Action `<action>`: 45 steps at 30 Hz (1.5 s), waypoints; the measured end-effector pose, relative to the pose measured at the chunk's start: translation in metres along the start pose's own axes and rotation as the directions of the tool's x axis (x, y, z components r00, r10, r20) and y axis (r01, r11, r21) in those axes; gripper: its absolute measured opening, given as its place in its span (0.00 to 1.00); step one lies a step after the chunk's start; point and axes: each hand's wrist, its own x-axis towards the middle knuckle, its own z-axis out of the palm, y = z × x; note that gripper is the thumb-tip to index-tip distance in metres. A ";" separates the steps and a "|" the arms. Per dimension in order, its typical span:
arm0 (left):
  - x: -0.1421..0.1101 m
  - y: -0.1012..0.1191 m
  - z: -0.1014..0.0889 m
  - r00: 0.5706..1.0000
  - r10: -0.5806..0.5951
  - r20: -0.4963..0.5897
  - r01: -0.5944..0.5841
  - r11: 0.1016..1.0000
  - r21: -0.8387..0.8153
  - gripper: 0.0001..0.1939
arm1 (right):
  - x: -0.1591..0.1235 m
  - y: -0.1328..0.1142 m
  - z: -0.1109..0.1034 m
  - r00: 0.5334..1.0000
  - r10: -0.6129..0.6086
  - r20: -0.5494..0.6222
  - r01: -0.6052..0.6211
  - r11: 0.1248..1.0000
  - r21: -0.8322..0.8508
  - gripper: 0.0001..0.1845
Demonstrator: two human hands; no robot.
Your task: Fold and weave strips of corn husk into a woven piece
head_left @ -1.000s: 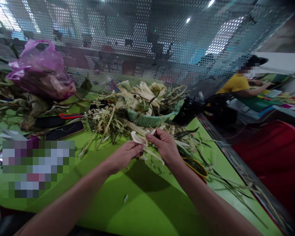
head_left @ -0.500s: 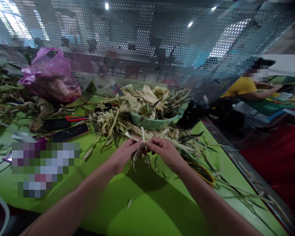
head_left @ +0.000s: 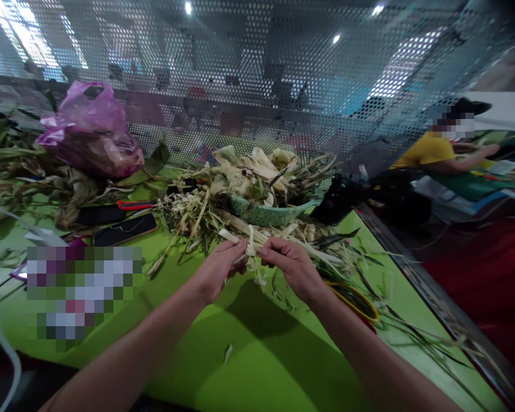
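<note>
My left hand [head_left: 223,264] is closed, its thumb and fingers pinching pale corn husk strips [head_left: 251,247]. One strip stands upright above the fingertips, another sticks out to the left, and loose ends hang below in a knot-like bunch. Just to the right, my right hand [head_left: 289,263] is pinched shut at the edge of the same strips; its fingertips hide most of what they grip. Both hands hover over the green table [head_left: 223,377], in front of a pale green basket [head_left: 268,213] heaped with dried husks [head_left: 264,166].
Husk scraps and stalks [head_left: 193,217] surround the basket. At left are a pink plastic bag [head_left: 94,131], a red-handled tool [head_left: 133,205] and a phone [head_left: 126,230]. A yellow loop [head_left: 356,297] lies by my right forearm. A person in a yellow shirt [head_left: 427,151] sits at far right.
My hands have drawn slightly apart. The husk strips between them now form a tighter bunch, with the hanging ends shifted right. The view has moved slightly.
</note>
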 end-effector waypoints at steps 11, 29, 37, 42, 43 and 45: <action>0.004 -0.003 -0.002 0.996 0.067 -0.050 -0.067 0.998 0.010 0.13 | 0.001 -0.003 -0.001 0.970 -0.044 -0.239 0.026 0.997 -0.078 0.13; 0.009 -0.011 -0.005 0.998 0.062 0.021 -0.063 0.998 0.032 0.10 | -0.007 0.010 0.022 0.998 -0.050 -0.046 0.045 0.993 -0.108 0.08; 0.003 -0.001 -0.004 0.999 0.036 0.039 -0.040 0.992 0.122 0.15 | -0.009 0.003 0.021 0.994 -0.092 -0.065 0.077 0.977 -0.198 0.06; 0.003 0.000 -0.001 0.999 -0.009 0.045 0.013 0.997 -0.080 0.17 | -0.008 -0.003 0.018 0.988 -0.134 -0.074 0.110 0.958 -0.266 0.07; 0.002 0.000 0.000 0.999 -0.008 0.039 0.013 0.994 -0.111 0.17 | -0.008 -0.003 0.016 0.988 -0.136 -0.074 0.111 0.955 -0.276 0.07; 0.001 0.001 0.001 1.000 -0.013 0.020 0.016 0.989 -0.146 0.16 | -0.007 -0.004 0.014 0.988 -0.137 -0.078 0.108 0.950 -0.294 0.08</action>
